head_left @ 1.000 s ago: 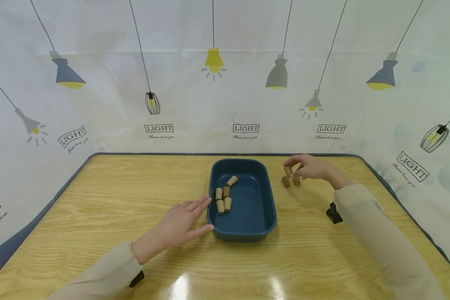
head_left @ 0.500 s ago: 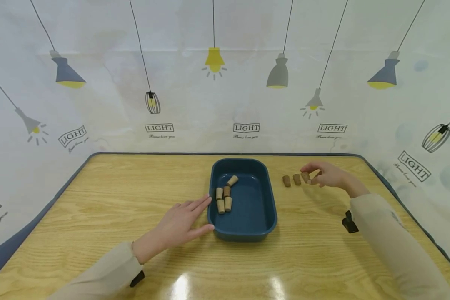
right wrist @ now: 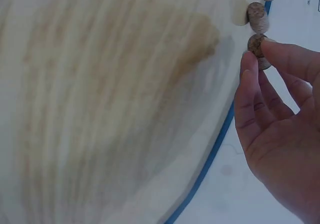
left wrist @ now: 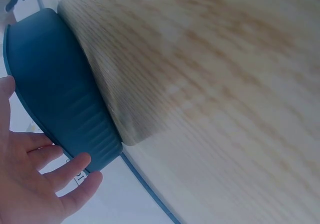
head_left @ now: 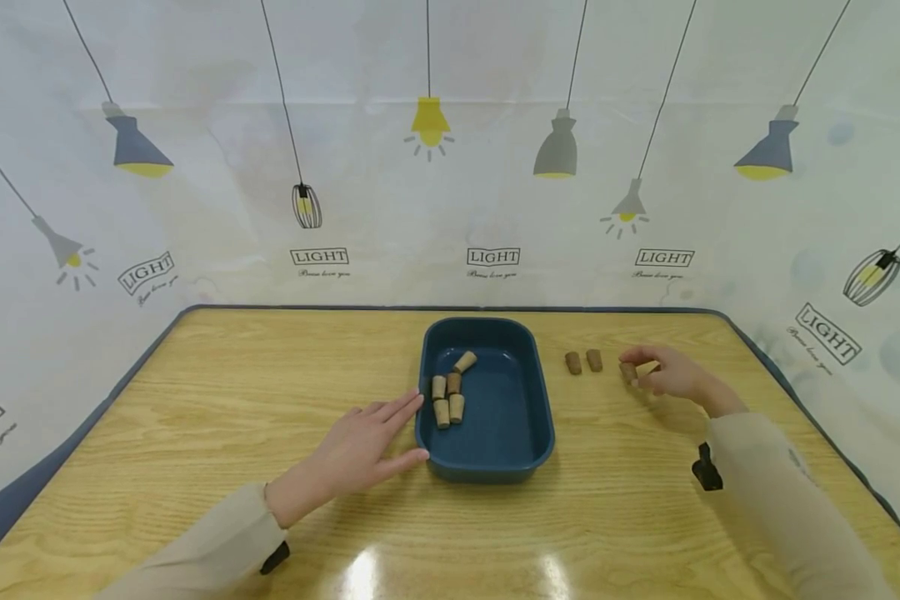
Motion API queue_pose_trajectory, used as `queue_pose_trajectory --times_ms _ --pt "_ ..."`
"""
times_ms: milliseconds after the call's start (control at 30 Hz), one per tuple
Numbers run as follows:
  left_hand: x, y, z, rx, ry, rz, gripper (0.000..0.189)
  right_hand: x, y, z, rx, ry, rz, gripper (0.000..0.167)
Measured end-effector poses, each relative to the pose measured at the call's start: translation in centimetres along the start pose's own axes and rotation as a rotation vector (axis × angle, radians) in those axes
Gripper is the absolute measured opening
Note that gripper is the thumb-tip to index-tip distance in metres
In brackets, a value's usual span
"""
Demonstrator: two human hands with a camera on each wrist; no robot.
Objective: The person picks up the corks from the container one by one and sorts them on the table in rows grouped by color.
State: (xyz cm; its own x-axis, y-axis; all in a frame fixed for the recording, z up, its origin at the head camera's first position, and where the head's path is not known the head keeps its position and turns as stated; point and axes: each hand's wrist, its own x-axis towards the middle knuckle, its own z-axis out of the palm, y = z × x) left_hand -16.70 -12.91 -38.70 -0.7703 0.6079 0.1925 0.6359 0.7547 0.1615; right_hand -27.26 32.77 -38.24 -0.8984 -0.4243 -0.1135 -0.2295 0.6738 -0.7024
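My right hand [head_left: 671, 375] pinches a cork stopper [head_left: 628, 372] between thumb and fingertips, low over the table right of the tray. In the right wrist view the same cork stopper [right wrist: 256, 45] shows at the fingertips. Two more cork stoppers stand upright in a row to its left, one nearer [head_left: 594, 360] and one farther [head_left: 573, 362]. My left hand [head_left: 352, 446] lies with straight fingers against the left rim of a blue tray [head_left: 543, 400]. The left wrist view shows those fingers [left wrist: 75, 171] beside the tray's outer wall [left wrist: 55, 68].
Inside the tray, several cork stoppers [head_left: 456, 408] are grouped along the left side, one of them [head_left: 465, 362] lying tilted at the back. A wood-grain table [head_left: 270, 358] bears everything. Behind it stands a pale backdrop [head_left: 390, 200] printed with lamps.
My right hand has carried a cork stopper rightward from above the other two, lowering it to the right of them. The left hand and tray have stayed put.
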Motion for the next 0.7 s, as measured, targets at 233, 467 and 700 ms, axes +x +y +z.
queue_pose_trajectory --times_ms 233,467,700 --pt "0.0 0.0 0.0 -0.001 0.006 0.003 0.071 0.0 1.4 0.6 -0.027 0.079 0.025 0.042" --pt "0.1 0.0 0.0 0.0 -0.006 -0.003 0.072 0.5 2.0 1.0 -0.046 0.15 0.033 0.04" --pt "0.1 0.0 0.0 0.003 -0.001 -0.002 0.071 1.3 1.7 1.2 -0.059 0.17 0.052 0.042"
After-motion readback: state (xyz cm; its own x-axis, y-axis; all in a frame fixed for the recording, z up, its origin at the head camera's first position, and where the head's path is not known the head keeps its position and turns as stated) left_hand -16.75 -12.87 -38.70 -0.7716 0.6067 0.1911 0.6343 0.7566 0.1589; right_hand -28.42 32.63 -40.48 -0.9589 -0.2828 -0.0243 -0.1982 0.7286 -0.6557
